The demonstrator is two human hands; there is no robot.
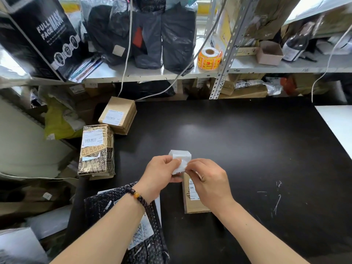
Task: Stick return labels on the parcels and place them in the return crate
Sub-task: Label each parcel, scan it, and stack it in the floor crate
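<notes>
Both hands hold a small white label sheet [180,159] above the black table [238,145]. My left hand [162,172] pinches its left side, and my right hand [207,180] pinches its right edge. Under my right hand lies a small brown cardboard parcel [192,204] with a white shipping label. A black bubble mailer [144,231] lies under my left forearm. At the table's left edge sit a gold-and-black patterned parcel [97,151] and a brown box [119,115]. No return crate is identifiable in view.
A roll of orange-yellow stickers [209,58] stands on the white shelf [144,73] behind the table, beside dark plastic bags. A black face-mask box [38,35] leans at upper left. Packages and bags pile up left of the table. A white surface [337,124] adjoins at right.
</notes>
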